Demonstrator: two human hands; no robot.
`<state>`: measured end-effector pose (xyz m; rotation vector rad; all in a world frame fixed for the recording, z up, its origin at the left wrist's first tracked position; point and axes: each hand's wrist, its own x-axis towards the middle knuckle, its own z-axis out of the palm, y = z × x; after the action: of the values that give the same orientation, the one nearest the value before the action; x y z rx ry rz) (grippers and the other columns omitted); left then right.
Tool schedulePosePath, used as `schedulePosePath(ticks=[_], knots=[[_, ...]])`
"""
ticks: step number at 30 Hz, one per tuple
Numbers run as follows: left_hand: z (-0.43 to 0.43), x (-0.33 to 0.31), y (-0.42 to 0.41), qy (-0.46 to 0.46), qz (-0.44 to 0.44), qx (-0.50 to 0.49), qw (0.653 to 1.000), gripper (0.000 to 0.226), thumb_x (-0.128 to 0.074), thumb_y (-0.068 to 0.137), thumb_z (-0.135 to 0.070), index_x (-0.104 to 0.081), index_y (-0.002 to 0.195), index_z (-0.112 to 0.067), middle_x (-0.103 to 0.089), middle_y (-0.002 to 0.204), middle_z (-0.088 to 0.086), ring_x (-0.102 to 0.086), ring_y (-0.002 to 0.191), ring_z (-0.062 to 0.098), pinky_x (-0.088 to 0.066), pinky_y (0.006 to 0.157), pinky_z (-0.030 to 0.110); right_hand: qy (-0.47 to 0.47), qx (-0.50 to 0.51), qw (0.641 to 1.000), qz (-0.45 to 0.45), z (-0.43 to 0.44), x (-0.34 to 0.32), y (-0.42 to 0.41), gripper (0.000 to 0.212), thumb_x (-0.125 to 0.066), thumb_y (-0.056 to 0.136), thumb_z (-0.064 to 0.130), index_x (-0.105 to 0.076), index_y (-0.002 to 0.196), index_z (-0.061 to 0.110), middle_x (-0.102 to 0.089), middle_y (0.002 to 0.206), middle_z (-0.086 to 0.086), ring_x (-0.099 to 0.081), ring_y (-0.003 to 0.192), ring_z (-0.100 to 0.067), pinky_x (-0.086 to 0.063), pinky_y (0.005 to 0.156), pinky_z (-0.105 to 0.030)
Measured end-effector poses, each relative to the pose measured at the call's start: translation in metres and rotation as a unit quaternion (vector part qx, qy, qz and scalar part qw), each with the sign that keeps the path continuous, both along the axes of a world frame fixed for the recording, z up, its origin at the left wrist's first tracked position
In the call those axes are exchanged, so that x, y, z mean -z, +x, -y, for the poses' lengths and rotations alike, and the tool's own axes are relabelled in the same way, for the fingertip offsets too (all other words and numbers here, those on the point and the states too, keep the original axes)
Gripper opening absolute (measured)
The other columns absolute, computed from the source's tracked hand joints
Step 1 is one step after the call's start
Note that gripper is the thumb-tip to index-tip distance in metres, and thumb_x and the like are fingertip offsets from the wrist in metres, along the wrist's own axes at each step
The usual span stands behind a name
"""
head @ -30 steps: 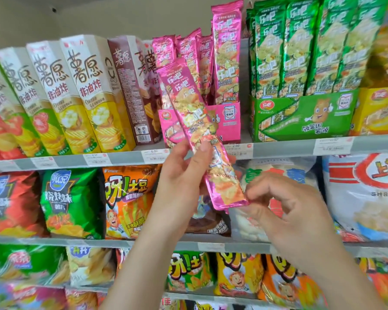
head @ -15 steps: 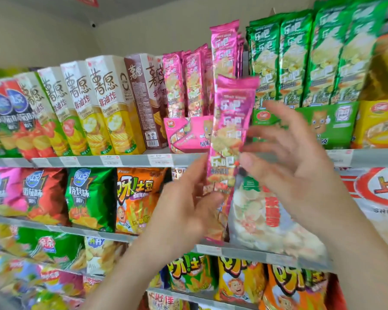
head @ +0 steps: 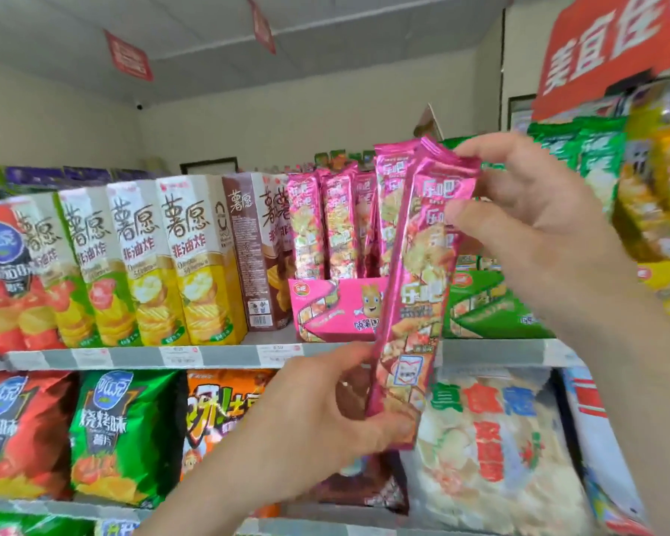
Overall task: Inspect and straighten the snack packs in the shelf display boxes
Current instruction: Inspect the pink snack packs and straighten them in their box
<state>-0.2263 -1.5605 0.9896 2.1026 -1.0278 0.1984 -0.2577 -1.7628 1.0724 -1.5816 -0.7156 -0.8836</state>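
A long pink snack pack [head: 418, 288] stands almost upright in front of the shelf, held between both hands. My left hand [head: 325, 412] grips its bottom end with fingers curled round it. My right hand [head: 519, 226] pinches its top end between thumb and fingers. Behind it sits the pink display box [head: 333, 307] on the upper shelf, with several pink packs [head: 325, 222] standing in it. A green display box [head: 492, 311] with green packs [head: 581, 156] stands to the right, partly hidden by my right hand.
Tall white and yellow chip cartons [head: 140, 261] and brown cartons [head: 252, 249] fill the upper shelf to the left. Yellow packs [head: 658, 195] stand at far right. Chip bags [head: 120, 431] and a white cracker bag [head: 496, 450] fill the lower shelf. The shelf rail [head: 209, 353] carries price tags.
The pink pack went from tilted to nearly upright and rose toward the pink box. My right hand moved from its lower end up to its top end. The view tilted upward.
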Motion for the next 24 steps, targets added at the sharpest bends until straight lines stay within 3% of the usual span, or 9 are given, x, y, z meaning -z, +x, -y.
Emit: schedulePosePath(ticks=[3, 5, 9, 12, 14, 16, 18, 20, 24], knots=[[-0.009, -0.02, 0.017, 0.036, 0.094, -0.028, 0.995, 0.028, -0.071, 0.078, -0.056, -0.05, 0.097, -0.059, -0.069, 0.079, -0.021, -0.063, 0.065, -0.001, -0.051, 0.061, 0.024, -0.033, -0.036, 0.999, 0.005, -0.004, -0.022, 0.005, 0.032, -0.075, 0.08, 0.02, -0.053, 0.1, 0.033, -0.07, 0.088, 0.003, -0.066, 0.07, -0.009, -0.054, 0.06, -0.021], [-0.014, -0.034, 0.03, 0.042, 0.144, -0.026, 0.988, 0.026, -0.06, 0.081, -0.065, -0.048, 0.096, -0.049, -0.069, 0.079, -0.014, -0.063, 0.066, 0.001, -0.051, 0.061, 0.029, -0.077, -0.026, 0.997, 0.001, -0.008, -0.04, 0.008, 0.047, -0.082, 0.074, 0.025, -0.046, 0.103, 0.035, -0.072, 0.087, 0.005, -0.066, 0.07, -0.008, -0.054, 0.06, -0.021], [-0.018, -0.069, 0.053, 0.078, 0.213, -0.022, 0.974, 0.045, -0.049, 0.081, -0.074, -0.048, 0.104, -0.035, -0.067, 0.077, -0.006, -0.06, 0.066, 0.008, -0.046, 0.057, 0.029, -0.126, 0.044, 0.99, 0.044, -0.022, -0.078, 0.02, 0.048, -0.073, 0.079, 0.015, -0.044, 0.11, 0.036, -0.07, 0.082, 0.004, -0.065, 0.071, -0.011, -0.056, 0.061, -0.025], [-0.021, -0.102, 0.067, 0.101, 0.242, -0.03, 0.965, 0.056, -0.045, 0.07, -0.08, -0.05, 0.107, -0.038, -0.065, 0.078, -0.013, -0.059, 0.069, -0.001, -0.044, 0.058, 0.023, -0.117, 0.106, 0.983, 0.098, -0.03, -0.105, 0.029, 0.04, -0.068, 0.085, 0.009, -0.047, 0.108, 0.032, -0.069, 0.08, 0.01, -0.063, 0.069, -0.003, -0.052, 0.062, -0.019], [-0.023, -0.121, 0.077, 0.146, 0.298, -0.073, 0.941, 0.065, -0.031, 0.067, -0.087, -0.054, 0.101, -0.036, -0.058, 0.072, -0.016, -0.056, 0.069, 0.001, -0.042, 0.056, 0.027, -0.098, 0.162, 0.972, 0.139, -0.032, -0.123, 0.034, 0.034, -0.065, 0.089, 0.007, -0.046, 0.104, 0.031, -0.066, 0.083, 0.005, -0.063, 0.07, -0.006, -0.054, 0.065, -0.023], [-0.021, -0.137, 0.092, 0.163, 0.367, -0.135, 0.906, 0.063, -0.028, 0.076, -0.082, -0.057, 0.098, -0.03, -0.062, 0.081, -0.011, -0.06, 0.083, 0.014, -0.048, 0.065, 0.034, -0.07, 0.216, 0.956, 0.185, -0.033, -0.14, 0.04, 0.031, -0.061, 0.091, 0.006, -0.044, 0.101, 0.029, -0.064, 0.087, -0.001, -0.061, 0.073, -0.009, -0.055, 0.07, -0.028], [-0.013, -0.156, 0.111, 0.154, 0.417, -0.178, 0.878, 0.042, -0.041, 0.089, -0.06, -0.062, 0.1, -0.025, -0.066, 0.094, -0.003, -0.06, 0.095, 0.025, -0.052, 0.073, 0.039, -0.044, 0.262, 0.937, 0.225, -0.033, -0.153, 0.045, 0.029, -0.059, 0.091, 0.007, -0.043, 0.102, 0.029, -0.062, 0.093, -0.005, -0.06, 0.08, -0.013, -0.055, 0.078, -0.038], [0.001, -0.174, 0.129, 0.152, 0.413, -0.191, 0.878, 0.029, -0.05, 0.089, -0.042, -0.067, 0.102, -0.022, -0.068, 0.099, 0.004, -0.061, 0.099, 0.029, -0.053, 0.078, 0.041, -0.021, 0.299, 0.919, 0.258, -0.033, -0.162, 0.05, 0.028, -0.057, 0.091, 0.008, -0.042, 0.105, 0.027, -0.06, 0.095, -0.002, -0.057, 0.084, -0.013, -0.052, 0.082, -0.042], [0.034, -0.196, 0.163, 0.22, 0.37, -0.147, 0.891, 0.04, -0.052, 0.089, -0.044, -0.067, 0.114, -0.016, -0.069, 0.109, 0.006, -0.063, 0.101, 0.027, -0.054, 0.086, 0.041, 0.028, 0.34, 0.881, 0.327, -0.033, -0.171, 0.058, 0.026, -0.052, 0.091, 0.005, -0.039, 0.109, 0.018, -0.049, 0.087, 0.015, -0.048, 0.073, 0.008, -0.04, 0.07, -0.017]])
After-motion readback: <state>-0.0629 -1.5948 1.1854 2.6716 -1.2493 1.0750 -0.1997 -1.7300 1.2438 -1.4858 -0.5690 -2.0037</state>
